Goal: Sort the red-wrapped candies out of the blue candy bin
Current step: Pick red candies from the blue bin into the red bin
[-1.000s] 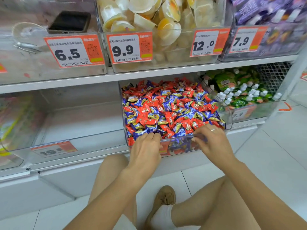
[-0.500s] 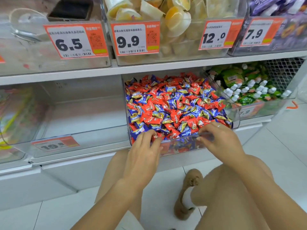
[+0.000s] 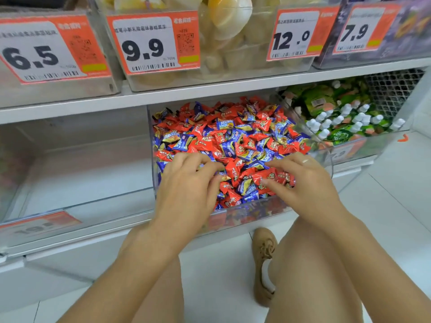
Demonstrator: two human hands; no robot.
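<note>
Red and blue foil is spread under both hands at the front of the clear candy bin [image 3: 242, 213], in the lower centre of the frame. The fingers [image 3: 205, 163] of the left hand [image 3: 186, 194] are loosely curled over the heap, and whether a piece is pinched beneath them cannot be told. The fingers [image 3: 277, 165] of the right hand [image 3: 303, 183] are stretched, relaxed, across the sweets, the tips resting near a red-wrapped candy [image 3: 264, 176]; nothing is seen to be gripped. The red-wrapped candies [image 3: 205, 145] are mixed all through the blue-wrapped candies [image 3: 227, 149], from the front wall to the back of the bin under the shelf [image 3: 210, 92].

The step in hand is judged to be the searching and raking of the top layer, with the sorting barely begun, since red is seen everywhere. For the next move a single red piece must be pinched cleanly without blue ones being dragged along, and a place for it must be chosen; the clear bin [image 3: 93, 171] at centre left may be intended.
</note>
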